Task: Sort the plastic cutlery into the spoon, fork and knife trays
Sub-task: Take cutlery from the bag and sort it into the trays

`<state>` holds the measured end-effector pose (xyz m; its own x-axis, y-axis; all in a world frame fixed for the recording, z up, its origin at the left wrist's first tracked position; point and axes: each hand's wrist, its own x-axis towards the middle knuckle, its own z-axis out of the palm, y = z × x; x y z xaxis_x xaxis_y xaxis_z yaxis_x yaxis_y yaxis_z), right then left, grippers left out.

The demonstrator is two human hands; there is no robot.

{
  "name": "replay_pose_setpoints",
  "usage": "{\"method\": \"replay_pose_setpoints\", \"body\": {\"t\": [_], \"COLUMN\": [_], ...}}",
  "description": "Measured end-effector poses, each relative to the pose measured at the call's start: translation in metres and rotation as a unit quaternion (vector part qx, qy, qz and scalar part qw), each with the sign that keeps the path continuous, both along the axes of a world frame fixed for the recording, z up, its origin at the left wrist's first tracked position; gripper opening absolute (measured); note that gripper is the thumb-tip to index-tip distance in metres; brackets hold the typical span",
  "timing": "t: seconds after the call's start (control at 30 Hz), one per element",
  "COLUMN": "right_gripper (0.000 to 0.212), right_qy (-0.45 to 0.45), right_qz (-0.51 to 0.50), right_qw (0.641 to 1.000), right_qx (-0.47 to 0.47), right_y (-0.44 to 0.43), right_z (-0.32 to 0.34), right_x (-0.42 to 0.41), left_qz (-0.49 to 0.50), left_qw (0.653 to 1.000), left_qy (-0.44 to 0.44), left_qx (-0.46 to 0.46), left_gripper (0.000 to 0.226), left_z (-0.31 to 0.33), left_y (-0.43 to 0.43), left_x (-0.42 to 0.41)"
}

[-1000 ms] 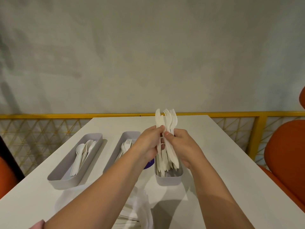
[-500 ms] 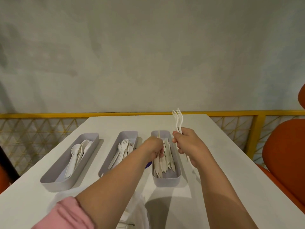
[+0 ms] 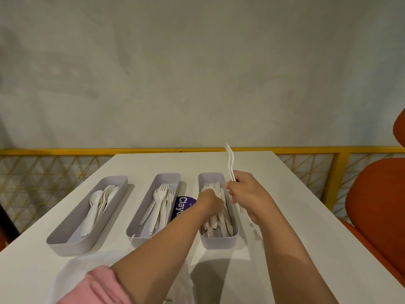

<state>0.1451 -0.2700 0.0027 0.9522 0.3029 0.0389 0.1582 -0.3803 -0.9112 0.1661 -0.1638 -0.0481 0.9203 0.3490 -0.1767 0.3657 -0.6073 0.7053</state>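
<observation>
Plastic cutlery (image 3: 161, 216) sits in three grey trays in a row on the white table (image 3: 285, 216), across the lower middle of the frame. At the left is the spoon tray (image 3: 65, 240), with spoons (image 3: 94, 207) lying in it. In the middle is the fork tray (image 3: 140, 234), with sorted forks (image 3: 162, 194) in it, prongs toward the top of the frame. At the right is the knife tray (image 3: 219, 241), with a pile of knives (image 3: 221, 224).

The left hand (image 3: 210, 202) reaches into the knife tray and is on top of the knives. Its fingers are hidden behind the back of the hand, so one cannot tell if they grip a knife or only touch the pile. The right hand (image 3: 247, 194) is just right of the knife tray. Its fingers are curled tight round the handles of upright forks (image 3: 230, 163). It looks like two, but they are thin and seen from the side. Their prongs point up toward the yellow rail (image 3: 65, 151).

A purple label (image 3: 180, 207) lies between the fork tray and the knife tray. A pink sleeve (image 3: 98, 286) shows at the bottom left. An orange chair (image 3: 377, 205) stands at the right edge.
</observation>
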Motion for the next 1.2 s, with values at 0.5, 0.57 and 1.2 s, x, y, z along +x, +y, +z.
{"method": "replay_pose_setpoints", "body": {"t": [0.5,0.57,1.2], "right_gripper": [0.027,0.025,0.045], "right_qy": [-0.049,-0.059,-0.004], "right_qz": [0.080,0.098,0.145], "right_qw": [0.995,0.993,0.989], "right_qx": [-0.027,-0.021,-0.035], "right_y": [0.013,0.016,0.024], "right_z": [-0.004,-0.003,-0.008], "right_x": [-0.013,-0.017,-0.019], "left_qz": [-0.030,-0.004,0.125], "left_qw": [0.952,0.946,0.984], "left_qy": [-0.170,-0.185,-0.053], "left_qx": [-0.254,-0.267,0.117], "left_gripper": [0.031,0.031,0.027], "left_z": [0.041,0.041,0.019], "left_y": [0.002,0.007,0.119], "left_x": [-0.053,-0.054,-0.023]}}
